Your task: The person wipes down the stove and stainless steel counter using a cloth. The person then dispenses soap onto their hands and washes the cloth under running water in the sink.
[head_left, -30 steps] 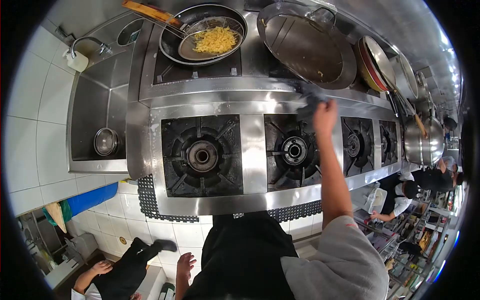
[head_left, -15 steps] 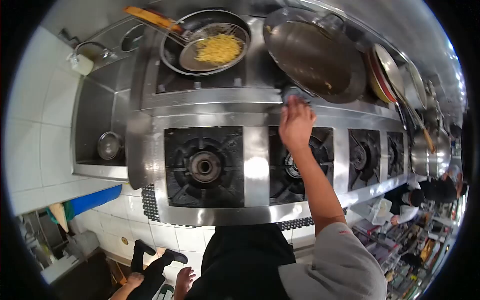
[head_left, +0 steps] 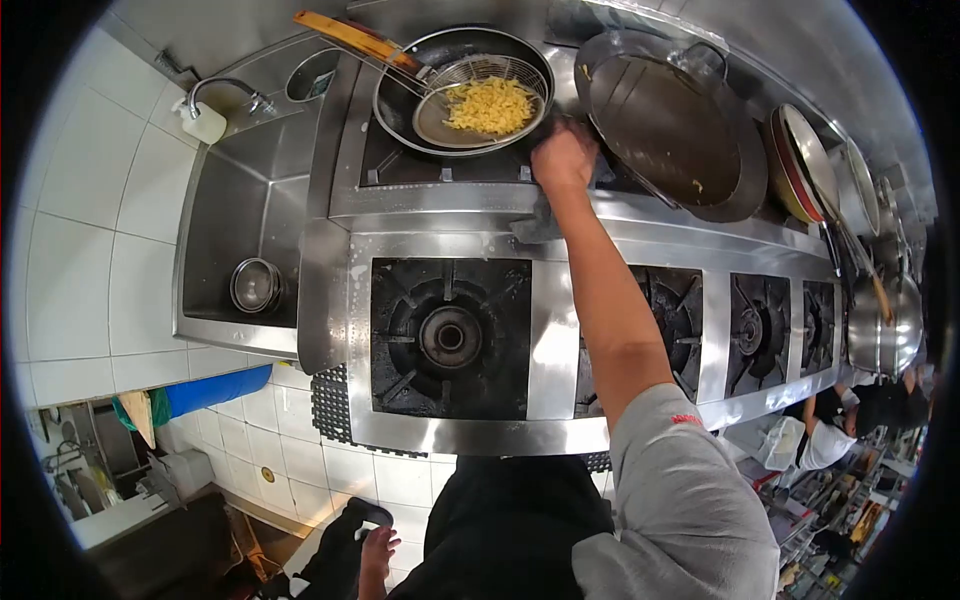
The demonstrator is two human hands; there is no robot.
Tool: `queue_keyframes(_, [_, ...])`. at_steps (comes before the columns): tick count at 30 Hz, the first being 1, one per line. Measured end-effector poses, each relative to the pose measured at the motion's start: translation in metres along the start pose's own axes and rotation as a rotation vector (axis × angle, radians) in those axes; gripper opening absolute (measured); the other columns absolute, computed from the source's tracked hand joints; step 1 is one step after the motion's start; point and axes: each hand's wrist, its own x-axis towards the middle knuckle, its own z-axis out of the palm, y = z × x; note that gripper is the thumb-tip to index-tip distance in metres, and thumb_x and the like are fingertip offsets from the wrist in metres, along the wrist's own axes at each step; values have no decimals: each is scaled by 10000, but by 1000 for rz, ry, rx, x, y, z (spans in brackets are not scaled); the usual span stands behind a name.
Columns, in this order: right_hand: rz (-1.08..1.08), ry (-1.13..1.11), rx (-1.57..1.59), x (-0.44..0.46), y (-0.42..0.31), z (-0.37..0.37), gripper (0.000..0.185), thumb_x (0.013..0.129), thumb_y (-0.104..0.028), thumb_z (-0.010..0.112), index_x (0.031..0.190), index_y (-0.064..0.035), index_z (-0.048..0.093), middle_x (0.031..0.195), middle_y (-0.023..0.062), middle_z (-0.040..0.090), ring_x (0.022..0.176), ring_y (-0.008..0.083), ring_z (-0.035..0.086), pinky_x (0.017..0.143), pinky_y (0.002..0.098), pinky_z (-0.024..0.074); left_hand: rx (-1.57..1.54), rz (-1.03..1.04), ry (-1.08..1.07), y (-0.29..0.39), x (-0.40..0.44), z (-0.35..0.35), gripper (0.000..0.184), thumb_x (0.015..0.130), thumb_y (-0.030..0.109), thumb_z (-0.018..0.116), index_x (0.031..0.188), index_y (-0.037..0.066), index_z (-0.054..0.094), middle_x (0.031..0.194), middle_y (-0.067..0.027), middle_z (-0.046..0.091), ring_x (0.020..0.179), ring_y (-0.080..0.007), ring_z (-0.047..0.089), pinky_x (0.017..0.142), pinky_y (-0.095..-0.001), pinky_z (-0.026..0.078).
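Shifting leftward and farther back, the right hand (head_left: 563, 155) is now reaching in just beside the right edge of the frying pan (head_left: 395, 115), whereas half a second ago it was working along the steel ledge (head_left: 430, 205), well apart from that pan. Its fingers are curling closed over a dark cloth (head_left: 537, 225), though the back of the hand is hiding how tightly they are gripping. One part of the cloth is drooping over the ledge, in front and to the right of the frying pan; a second dark fold is showing beyond the wrist, on the side away from it. So the cloth is now reaching the strip to the frying pan's right, rather than only the ledge farther along.

Neither pan is being lifted: the wide pan (head_left: 650, 120) is sitting to the right of the frying pan, and the strainer (head_left: 428, 122) is resting inside it, bearing yellow shreds (head_left: 490, 107) (nobody is touching those). Well in front of the frying pan, the left hand (head_left: 377, 550) is hanging low, its fingers loosely bent and parted, visibly holding nothing.
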Motion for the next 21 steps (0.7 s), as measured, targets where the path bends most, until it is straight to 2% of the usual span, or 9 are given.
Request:
queue_keyframes(4, [-196,41,88,-82,-6,-33,338,815,-108,611,1136,-13,657,1068,176,626,1019,368,579,898,501,443,72,-20,-132,-64,41,-28,382,1004,356,542,1322,145,547,1208,-54,670,997,-219,689,790,-371,467])
queue_keyframes(7, [-274,59,242,-115,20,-54,312,803,-52,607,1106,-21,674,1109,138,648,1059,346,584,918,466,450,489,260,-362,-82,79,-48,397,998,300,620,1282,29,558,1098,-137,674,1065,-326,669,987,-465,537])
queue_keyframes(11, [-220,160,203,-110,95,-80,299,786,-53,609,1068,-32,706,1106,118,667,1069,328,592,928,450,447,312,217,-300,-37,113,-45,400,1003,332,611,1278,45,565,1119,-137,679,1044,-325,676,968,-478,541])
queue_keyframes(14, [-124,141,88,-110,168,-109,228,793,-102,593,985,-40,698,1036,130,637,1058,325,569,907,451,441,972,642,-299,19,105,-34,414,1011,380,593,1282,68,564,1156,-126,681,1014,-311,689,896,-459,545])
queue_keyframes(15, [-100,80,-63,-107,195,-117,191,777,-104,591,935,-46,683,1010,140,627,1043,338,566,900,455,443,962,625,-274,33,95,-32,419,1013,396,587,1283,75,563,1169,-122,681,1004,-307,693,872,-453,546])
queue_keyframes(16, [-121,214,-153,-103,223,-120,151,766,-104,591,888,-53,664,993,148,621,1013,344,565,884,462,445,932,609,-237,46,80,-26,425,1016,411,581,1284,83,563,1181,-119,682,994,-302,697,848,-447,547])
queue_keyframes(17, [-50,179,-113,-96,246,-135,161,768,-95,587,899,-45,665,998,152,622,1018,348,570,884,468,447,324,152,-70,86,18,30,437,1012,430,577,1294,96,552,1188,-107,682,981,-260,705,771,-389,523])
queue_keyframes(18, [-1,172,-110,-87,279,-141,190,773,-71,580,933,-33,674,1008,159,624,1017,352,574,882,470,450,321,194,-37,99,-2,47,372,987,338,566,1283,113,582,1132,-60,689,961,-218,685,816,-373,463])
queue_keyframes(21, [128,220,-211,-61,355,-174,225,795,-64,599,982,-62,724,1049,170,628,1023,355,582,864,475,465,375,217,-41,109,-19,63,382,1000,348,566,1299,109,564,1147,-78,686,989,-234,689,822,-393,483])
